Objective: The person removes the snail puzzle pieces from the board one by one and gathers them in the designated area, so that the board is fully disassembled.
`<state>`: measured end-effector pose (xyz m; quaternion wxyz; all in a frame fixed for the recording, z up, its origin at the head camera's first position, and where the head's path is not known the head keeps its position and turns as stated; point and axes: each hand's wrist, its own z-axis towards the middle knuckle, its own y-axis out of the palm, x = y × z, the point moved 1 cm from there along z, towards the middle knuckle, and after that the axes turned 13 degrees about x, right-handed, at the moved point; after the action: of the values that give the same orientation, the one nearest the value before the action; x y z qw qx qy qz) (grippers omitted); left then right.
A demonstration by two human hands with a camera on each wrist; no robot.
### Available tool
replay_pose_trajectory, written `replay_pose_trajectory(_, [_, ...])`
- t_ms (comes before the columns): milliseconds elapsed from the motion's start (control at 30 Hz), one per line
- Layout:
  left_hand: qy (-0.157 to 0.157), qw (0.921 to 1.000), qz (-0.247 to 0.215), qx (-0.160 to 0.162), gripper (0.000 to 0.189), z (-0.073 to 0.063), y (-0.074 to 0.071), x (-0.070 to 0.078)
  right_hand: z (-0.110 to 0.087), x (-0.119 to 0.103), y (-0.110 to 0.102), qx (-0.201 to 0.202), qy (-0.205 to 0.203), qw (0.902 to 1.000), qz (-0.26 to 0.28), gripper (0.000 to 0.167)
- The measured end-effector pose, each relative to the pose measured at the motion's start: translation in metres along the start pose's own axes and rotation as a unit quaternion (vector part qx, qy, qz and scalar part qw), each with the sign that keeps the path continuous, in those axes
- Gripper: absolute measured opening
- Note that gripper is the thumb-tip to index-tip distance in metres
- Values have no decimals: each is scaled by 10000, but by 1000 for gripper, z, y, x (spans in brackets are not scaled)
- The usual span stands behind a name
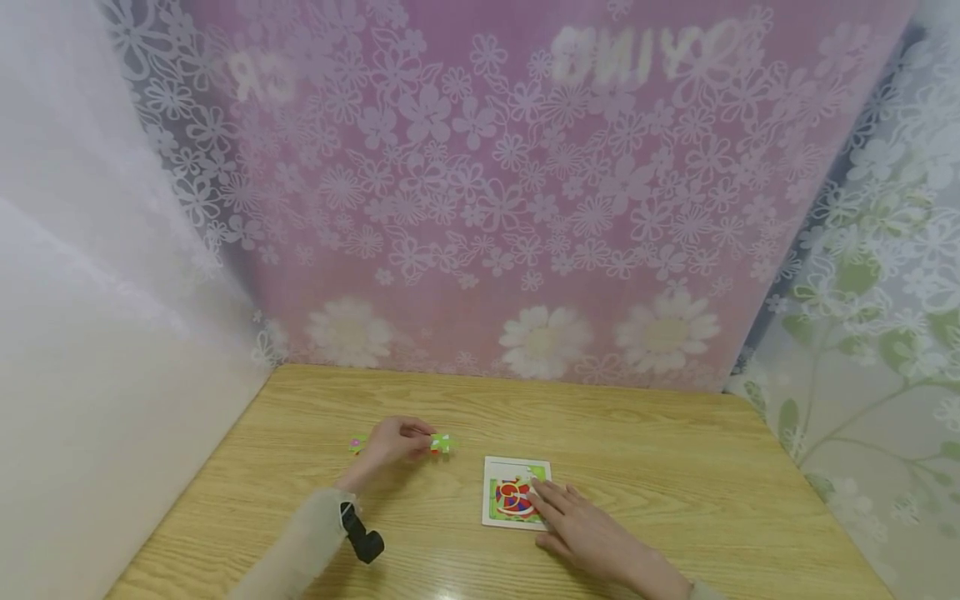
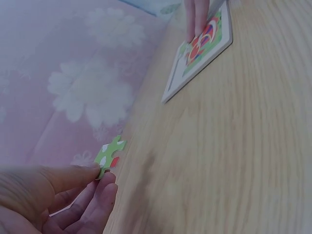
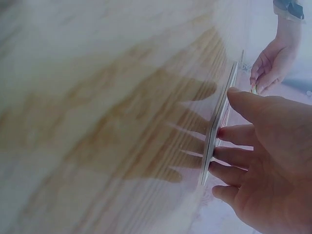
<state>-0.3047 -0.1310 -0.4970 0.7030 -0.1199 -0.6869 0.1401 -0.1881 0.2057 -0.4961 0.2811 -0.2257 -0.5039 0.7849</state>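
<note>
My left hand (image 1: 393, 442) pinches a small green jigsaw piece (image 2: 108, 156) between thumb and fingers. White and red patches mark the piece, which is held just above the table. Over to the right lies a square puzzle board (image 1: 487, 500) with a white frame and a red, purple and green picture partly filled in. My right hand (image 1: 588, 532) rests on the board's right side with its fingers extended. In the right wrist view, the thumb and fingertips touch the board's edge (image 3: 212, 124). Part of the picture is hidden under the fingers.
Another green piece with a pink flower (image 1: 356, 445) lies left of my left hand, partly covered by it. The wooden table (image 1: 675, 467) meets a pink flowered curtain (image 1: 480, 208) at the back. A pale sheet hangs on the left, a leafy one on the right.
</note>
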Motion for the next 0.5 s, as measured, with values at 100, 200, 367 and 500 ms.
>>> replay_pose_trajectory(100, [-90,9999,-30,111,15,1,-12,-2,0,0,-1,-82,93,9999,70,56])
replay_pose_trajectory(200, [-207,9997,-25,160,17,1,-24,-2,1,0,-1,-118,137,9998,107,56])
replay_pose_trajectory(367, [-314,9989,-23,345,21,2,-43,-2,1,-1,-2,-147,168,9996,149,56])
replay_pose_trajectory(500, [-397,9981,18,461,22,3,-54,-6,1,-1,-2,-237,245,9992,200,56])
